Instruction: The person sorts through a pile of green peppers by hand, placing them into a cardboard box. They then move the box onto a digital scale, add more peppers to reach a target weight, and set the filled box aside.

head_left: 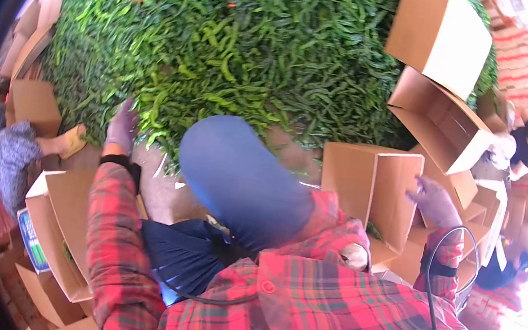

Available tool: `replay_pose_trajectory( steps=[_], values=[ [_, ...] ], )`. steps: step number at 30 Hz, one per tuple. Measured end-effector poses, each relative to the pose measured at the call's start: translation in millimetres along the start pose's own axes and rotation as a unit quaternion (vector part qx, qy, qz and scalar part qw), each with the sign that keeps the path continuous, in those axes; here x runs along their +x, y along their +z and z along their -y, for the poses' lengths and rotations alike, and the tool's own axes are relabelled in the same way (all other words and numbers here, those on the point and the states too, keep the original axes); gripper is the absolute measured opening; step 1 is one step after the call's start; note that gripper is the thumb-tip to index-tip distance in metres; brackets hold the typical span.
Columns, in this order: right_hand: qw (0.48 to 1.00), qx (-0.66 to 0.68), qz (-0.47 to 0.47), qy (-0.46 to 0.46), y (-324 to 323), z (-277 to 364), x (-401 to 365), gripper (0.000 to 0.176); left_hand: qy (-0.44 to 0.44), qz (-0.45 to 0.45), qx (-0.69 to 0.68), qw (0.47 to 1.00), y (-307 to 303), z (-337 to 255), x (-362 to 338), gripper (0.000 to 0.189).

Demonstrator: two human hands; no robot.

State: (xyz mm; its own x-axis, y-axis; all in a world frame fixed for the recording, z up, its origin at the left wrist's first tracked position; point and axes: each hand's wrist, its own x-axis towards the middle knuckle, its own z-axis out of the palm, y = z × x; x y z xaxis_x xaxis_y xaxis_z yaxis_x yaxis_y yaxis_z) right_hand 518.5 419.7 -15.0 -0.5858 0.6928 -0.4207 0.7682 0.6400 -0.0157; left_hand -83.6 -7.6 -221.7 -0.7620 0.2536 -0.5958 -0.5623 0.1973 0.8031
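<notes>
A big heap of green peppers (225, 48) fills the upper middle of the head view. My left hand (123, 127), in a thin pale glove, is at the heap's lower left edge, fingers stretched out and nothing visible in them. On the right, my right hand (436, 201), gloved too, has its fingers spread beside an upright open cardboard box (348, 175); whether it touches the box is unclear. My bent knee in blue (238, 162) lies between the two hands, close to the peppers.
Tilted open boxes (441, 38) (437, 120) line the heap's right side. Another open box (59, 225) stands near my left arm. People sit at the far left (11, 154) and far right (526, 151). A cable (434, 311) hangs by my right sleeve.
</notes>
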Motion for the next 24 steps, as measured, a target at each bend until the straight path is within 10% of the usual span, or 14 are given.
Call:
replay_pose_trajectory(
  steps=[5,11,16,21,23,24],
  values=[
    [0.938,0.322,-0.022,-0.129,-54,188,124,0.051,-0.109,-0.154,-0.078,0.979,-1,103,11,0.039],
    [0.826,0.397,0.267,-0.296,37,443,310,0.092,-0.181,-0.360,-0.025,0.915,28,195,22,0.084],
    [0.819,0.219,0.231,-0.478,137,620,389,0.099,-0.003,-0.356,-0.286,0.890,41,230,55,0.098],
    [0.785,-0.023,0.137,-0.603,207,694,362,0.069,0.025,-0.359,-0.117,0.925,41,231,102,0.070],
    [0.772,-0.213,0.111,-0.589,210,703,336,0.065,0.079,-0.361,0.228,0.901,36,300,124,0.066],
    [0.776,-0.182,0.106,-0.594,210,701,335,0.061,0.101,-0.343,0.104,0.928,46,284,121,0.064]
  ],
)
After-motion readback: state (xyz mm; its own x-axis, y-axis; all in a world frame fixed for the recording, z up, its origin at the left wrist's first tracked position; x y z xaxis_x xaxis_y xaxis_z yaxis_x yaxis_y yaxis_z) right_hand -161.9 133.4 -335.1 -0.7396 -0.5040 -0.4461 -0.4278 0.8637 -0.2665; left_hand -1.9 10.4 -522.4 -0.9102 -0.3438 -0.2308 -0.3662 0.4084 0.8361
